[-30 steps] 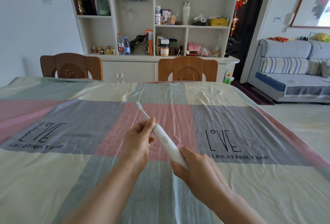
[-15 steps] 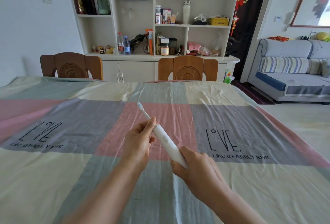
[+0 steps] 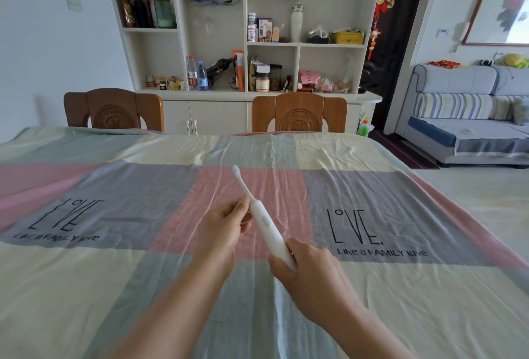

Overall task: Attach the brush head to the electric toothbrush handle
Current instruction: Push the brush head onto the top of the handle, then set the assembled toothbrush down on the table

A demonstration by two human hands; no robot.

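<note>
Little has shifted since a second ago: both hands hold the same pose, and the toothbrush has swung a touch more upright, its tip now pointing further from me.

Biggest thing first: I'm looking down on a table under a patchwork cloth, with nothing else lying on it near the hands.

Over the pink patch, the right hand is wrapped closed round the bottom end of the handle, fingers curled under, thumb on top. The left hand sits further out, fingers bent and pinched loosely at the handle's upper end, just below the join; I can't tell how firmly it presses.

The long axis runs from the right fist, near me, up and slightly leftward to the far end. So the joint lies just beyond the left fingertips, and the left hand is the nearer one to it. I judge any last push or twist goes along that axis, with the right hand bracing.

The head already sits in line with the handle: a thin white neck, with a small pale-blue bristle tuft at the tip. No gap shows at the join, though it's too small to be sure. The handle is white and smooth, with one oval button facing up.
</note>
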